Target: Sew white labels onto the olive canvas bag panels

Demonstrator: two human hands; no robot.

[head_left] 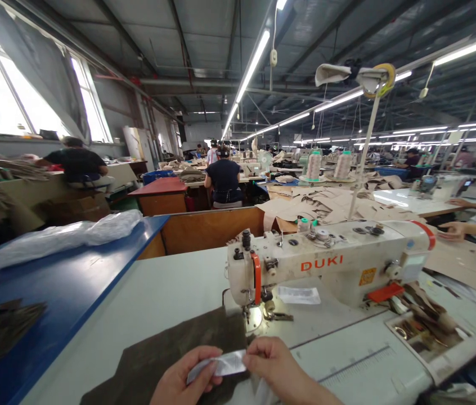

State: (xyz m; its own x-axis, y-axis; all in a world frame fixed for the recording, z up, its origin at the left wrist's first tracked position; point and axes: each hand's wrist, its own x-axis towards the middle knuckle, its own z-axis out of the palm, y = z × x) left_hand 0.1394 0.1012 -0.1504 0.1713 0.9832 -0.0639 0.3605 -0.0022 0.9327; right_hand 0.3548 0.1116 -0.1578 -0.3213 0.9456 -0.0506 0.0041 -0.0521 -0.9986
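One shiny strip (pixel 232 364) is stretched between two hands: the left hand (pixel 191 376) is clamped on one end, and the right hand (pixel 272 363) pinches the other. They hold it over a dark cloth (pixel 166 351) lying on a pale table (pixel 153 284), its far edge near the sewing machine (pixel 282 261). Under the machine's arm lies a pale sheet (pixel 299 295). To the right, a tray (pixel 459 357) holds scraps (pixel 432 308); to the left, a plastic bag (pixel 67 241) rests on a blue table (pixel 90 264).
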